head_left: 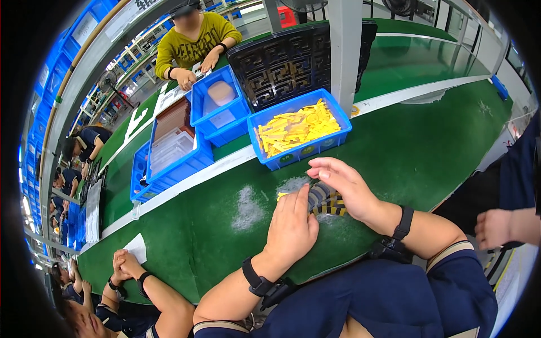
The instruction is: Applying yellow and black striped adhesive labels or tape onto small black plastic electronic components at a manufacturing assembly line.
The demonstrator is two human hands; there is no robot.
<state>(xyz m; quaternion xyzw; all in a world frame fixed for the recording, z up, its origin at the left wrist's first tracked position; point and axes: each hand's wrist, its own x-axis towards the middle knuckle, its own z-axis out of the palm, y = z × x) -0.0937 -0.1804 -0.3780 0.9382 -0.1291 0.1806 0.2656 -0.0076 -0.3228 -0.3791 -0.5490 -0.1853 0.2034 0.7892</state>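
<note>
A tight group of small grey, black and yellow pieces (332,206) stands on the green table between my two hands; their exact kind I cannot make out. My left hand (292,224) lies along their left side, its fingers stretched out and close together. At the far right of the group is my right hand (348,188), fingers extended and slightly curved, thumb beside the pieces. My palms face each other around the group. A bit of yellow shows past my left fingertips. The hands partly cover the pieces.
Beyond my hands stands a blue bin (265,156) of yellow strips. More blue bins (221,121) and a black patterned tray (282,62) are behind it. Pale powder (247,208) marks the green table (394,163). Co-workers sit left and opposite; another person's hand (501,227) is at right.
</note>
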